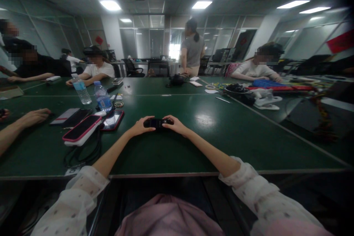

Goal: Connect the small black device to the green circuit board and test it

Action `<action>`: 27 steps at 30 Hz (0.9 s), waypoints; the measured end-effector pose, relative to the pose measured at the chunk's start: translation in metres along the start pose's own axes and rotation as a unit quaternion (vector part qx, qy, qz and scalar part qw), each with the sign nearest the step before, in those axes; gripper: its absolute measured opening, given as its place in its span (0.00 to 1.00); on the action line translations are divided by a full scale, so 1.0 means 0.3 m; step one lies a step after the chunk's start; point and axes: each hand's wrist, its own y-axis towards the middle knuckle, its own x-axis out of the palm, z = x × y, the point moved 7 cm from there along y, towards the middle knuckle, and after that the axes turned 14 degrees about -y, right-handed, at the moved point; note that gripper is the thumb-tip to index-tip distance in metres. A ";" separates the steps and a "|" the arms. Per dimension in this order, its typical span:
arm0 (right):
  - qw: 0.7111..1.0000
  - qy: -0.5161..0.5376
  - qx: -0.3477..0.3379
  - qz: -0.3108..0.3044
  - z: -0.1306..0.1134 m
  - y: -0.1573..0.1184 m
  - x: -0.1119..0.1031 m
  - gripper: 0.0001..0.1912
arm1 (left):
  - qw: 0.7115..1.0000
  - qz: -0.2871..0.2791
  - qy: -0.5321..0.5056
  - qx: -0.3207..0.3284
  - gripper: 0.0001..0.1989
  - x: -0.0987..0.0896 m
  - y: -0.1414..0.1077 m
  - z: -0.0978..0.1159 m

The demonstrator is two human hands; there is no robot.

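Observation:
A small black handheld device (158,124) lies crosswise between my hands, just above or on the green table; it has a small dark screen on its left part and a light-marked button or dial on its right part. My left hand (138,127) closes on its left end, thumb along the near side. Its right end is gripped by my right hand (177,126), with the thumb beside the button. My fingers partly cover both ends. I cannot tell its exact kind.
Left of my hands lie a red-rimmed phone (83,128), a tablet-like device (113,120), a dark cable (94,151) and two water bottles, one upright (102,97), one leaning (81,90). Another person's hand (34,117) rests at far left. A white stand-like object (265,99) is at right.

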 end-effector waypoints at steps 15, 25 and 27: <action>0.987 -0.151 -0.006 0.056 0.047 0.018 -0.012 0.22 | 0.999 0.011 -0.046 -0.005 0.32 0.001 0.009 0.000; 0.981 -0.159 -0.078 0.079 0.014 0.016 -0.011 0.20 | 0.998 0.023 -0.047 0.022 0.28 -0.011 0.004 0.032; 0.982 -0.148 -0.086 0.078 0.007 0.016 -0.012 0.19 | 0.998 0.021 -0.054 0.019 0.28 -0.010 0.005 0.028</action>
